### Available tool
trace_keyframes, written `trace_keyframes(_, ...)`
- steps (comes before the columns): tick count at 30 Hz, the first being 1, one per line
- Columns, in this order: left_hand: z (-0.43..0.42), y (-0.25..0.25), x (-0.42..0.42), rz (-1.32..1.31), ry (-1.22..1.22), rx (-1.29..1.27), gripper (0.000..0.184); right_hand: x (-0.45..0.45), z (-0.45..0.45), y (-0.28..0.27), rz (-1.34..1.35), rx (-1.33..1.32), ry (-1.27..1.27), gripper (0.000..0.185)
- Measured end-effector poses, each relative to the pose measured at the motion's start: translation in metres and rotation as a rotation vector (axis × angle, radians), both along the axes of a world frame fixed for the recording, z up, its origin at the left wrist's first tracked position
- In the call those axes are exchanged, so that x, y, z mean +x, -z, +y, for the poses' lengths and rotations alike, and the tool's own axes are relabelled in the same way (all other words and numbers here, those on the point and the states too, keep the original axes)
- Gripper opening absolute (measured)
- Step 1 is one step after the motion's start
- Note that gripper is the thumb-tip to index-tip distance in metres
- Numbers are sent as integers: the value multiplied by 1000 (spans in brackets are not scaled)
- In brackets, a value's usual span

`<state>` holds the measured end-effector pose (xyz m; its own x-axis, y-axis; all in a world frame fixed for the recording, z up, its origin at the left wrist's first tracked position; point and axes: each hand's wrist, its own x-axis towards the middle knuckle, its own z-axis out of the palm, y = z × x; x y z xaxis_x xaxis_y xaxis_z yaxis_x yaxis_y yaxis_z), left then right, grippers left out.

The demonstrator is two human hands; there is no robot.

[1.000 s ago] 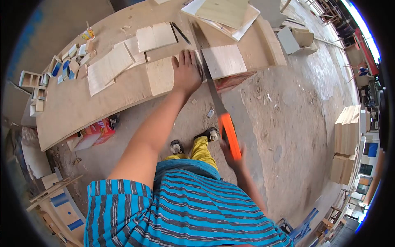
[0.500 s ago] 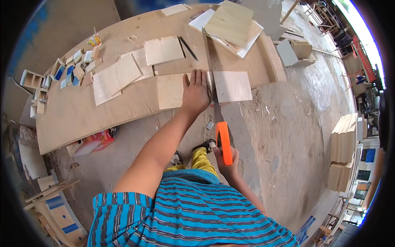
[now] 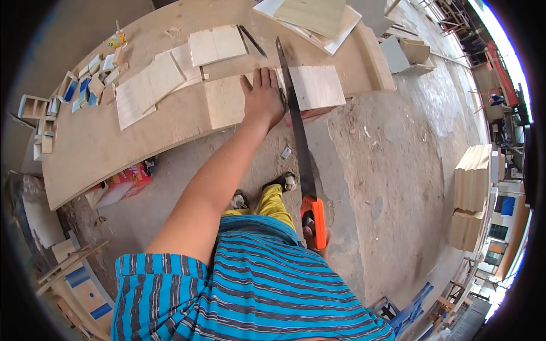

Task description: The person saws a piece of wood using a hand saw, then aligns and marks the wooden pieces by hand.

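Note:
My left hand (image 3: pixel 265 101) lies flat with fingers stretched on a thin wooden board (image 3: pixel 223 102) at the bench's near edge. Wrapped around the orange handle of a handsaw (image 3: pixel 304 162) is my right hand (image 3: pixel 316 238), low near my body. The long dark blade runs up from the handle, close beside my left fingers. It crosses the wood, with a pale panel (image 3: pixel 316 88) on its right side. Whether a full cut divides the board from that panel is hidden by the blade.
Several thin boards (image 3: pixel 145 88) and a black pen-like tool (image 3: pixel 253 42) lie on the workbench (image 3: pixel 131 142). Small wood offcuts (image 3: pixel 94 85) are heaped at left. Larger panels (image 3: pixel 310 20) are stacked at the back. A stack of planks (image 3: pixel 473 176) stands at right.
My right hand has drawn the saw back toward my body, showing more of the blade. My left hand stays on the board. The view has shifted, so the bench appears higher.

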<state>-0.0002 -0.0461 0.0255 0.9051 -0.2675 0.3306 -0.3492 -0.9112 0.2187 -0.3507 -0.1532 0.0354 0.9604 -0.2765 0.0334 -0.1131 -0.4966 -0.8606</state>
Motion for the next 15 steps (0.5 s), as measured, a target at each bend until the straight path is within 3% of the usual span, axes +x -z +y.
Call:
trace_keyframes(3,2,-2,-2,13,21,29,56,49,12,-27,-80,9,26,30)
trace_keyframes(8,6,-2,2,-10,5,77,57,172,16,-16,-127,99,-4,28)
trace_keyframes(11,6,-6,7,28,1,52,57,157,15,3,-179,58,-36,29)
trace_keyframes(15,5,-10,7,80,-30,68,56,55,14,34,-129,-233,-76,30)
